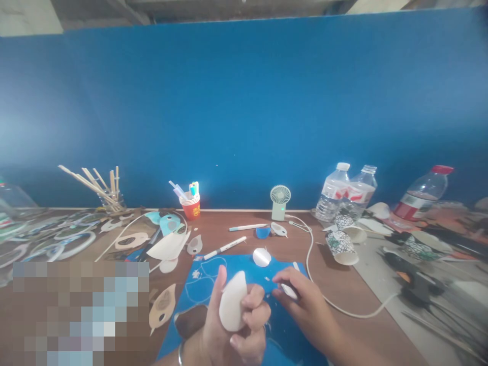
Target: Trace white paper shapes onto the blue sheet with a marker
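My left hand [253,323] is closed around a white teardrop-shaped piece [233,302], its pointed end up and its flat face toward me. The thumb stands along its left edge. My right hand [310,307] is lowered over the blue mat [190,305], fingers curled around a small white piece [288,291] whose kind I cannot make out. A round white disc [262,257] lies on the mat's far edge, with white scraps nearby. Beside the mat at left lies a wooden bird-shaped cutout [163,307].
A small fan [280,202] with a white cable [310,254], a red paper cup [190,206] and water bottles [331,193] line the blue wall. Markers [224,248] lie beyond the mat. A glue gun [412,284] sits at right. Wooden sticks [110,188] stand at left.
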`<action>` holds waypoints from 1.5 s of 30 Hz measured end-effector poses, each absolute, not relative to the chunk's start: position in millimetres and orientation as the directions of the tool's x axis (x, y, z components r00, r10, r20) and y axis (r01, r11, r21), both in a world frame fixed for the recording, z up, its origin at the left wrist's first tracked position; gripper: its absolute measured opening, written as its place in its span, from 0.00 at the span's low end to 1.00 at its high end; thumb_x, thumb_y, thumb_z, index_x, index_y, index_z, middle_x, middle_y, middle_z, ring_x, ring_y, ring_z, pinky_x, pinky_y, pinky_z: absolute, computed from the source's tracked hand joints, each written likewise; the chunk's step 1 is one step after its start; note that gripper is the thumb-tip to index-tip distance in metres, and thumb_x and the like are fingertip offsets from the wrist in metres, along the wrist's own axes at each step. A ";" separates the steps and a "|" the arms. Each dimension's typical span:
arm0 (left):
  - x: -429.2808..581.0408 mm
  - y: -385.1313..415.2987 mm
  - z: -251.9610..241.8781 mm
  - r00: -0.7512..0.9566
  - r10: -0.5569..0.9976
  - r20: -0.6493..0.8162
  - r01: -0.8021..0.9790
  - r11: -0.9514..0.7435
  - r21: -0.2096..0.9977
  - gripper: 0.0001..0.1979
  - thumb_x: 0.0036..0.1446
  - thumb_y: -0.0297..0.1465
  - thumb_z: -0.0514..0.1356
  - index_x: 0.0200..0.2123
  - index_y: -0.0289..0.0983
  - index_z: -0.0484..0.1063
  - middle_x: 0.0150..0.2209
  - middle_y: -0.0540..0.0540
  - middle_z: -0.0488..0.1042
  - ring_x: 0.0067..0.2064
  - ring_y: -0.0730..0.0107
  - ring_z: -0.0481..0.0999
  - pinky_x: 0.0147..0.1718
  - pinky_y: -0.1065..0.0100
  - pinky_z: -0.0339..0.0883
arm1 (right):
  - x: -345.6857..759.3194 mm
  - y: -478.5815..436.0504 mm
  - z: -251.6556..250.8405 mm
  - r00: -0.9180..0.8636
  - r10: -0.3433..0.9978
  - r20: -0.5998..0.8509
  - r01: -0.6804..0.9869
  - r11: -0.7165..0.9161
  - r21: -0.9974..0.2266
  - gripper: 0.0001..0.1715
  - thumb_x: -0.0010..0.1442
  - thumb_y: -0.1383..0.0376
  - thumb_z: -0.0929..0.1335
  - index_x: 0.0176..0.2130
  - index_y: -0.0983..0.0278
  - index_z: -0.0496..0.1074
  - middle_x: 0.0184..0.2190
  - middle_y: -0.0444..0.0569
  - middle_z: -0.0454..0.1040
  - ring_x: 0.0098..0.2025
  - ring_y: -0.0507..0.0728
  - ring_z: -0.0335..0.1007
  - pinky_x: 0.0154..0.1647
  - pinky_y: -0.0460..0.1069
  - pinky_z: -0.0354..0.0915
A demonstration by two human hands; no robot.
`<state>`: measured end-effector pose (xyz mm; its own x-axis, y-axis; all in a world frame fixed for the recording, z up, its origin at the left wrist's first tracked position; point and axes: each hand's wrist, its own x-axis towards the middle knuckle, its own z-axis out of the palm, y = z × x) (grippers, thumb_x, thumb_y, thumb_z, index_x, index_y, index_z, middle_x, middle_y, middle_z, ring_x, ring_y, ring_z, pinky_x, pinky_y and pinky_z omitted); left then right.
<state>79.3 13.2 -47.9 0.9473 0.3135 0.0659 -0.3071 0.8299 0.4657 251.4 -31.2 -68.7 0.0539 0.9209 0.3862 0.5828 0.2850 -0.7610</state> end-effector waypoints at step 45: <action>97.6 6.0 -54.8 0.562 0.813 -0.156 -0.389 0.425 0.817 0.19 0.58 0.47 0.43 0.28 0.37 0.55 0.17 0.56 0.53 0.18 0.81 0.50 0.16 0.75 0.40 | 256.5 -35.9 -78.4 -0.201 0.862 0.466 0.772 0.432 -0.466 0.22 0.63 0.54 0.48 0.36 0.61 0.61 0.27 0.46 0.66 0.29 0.54 0.63 0.28 0.48 0.59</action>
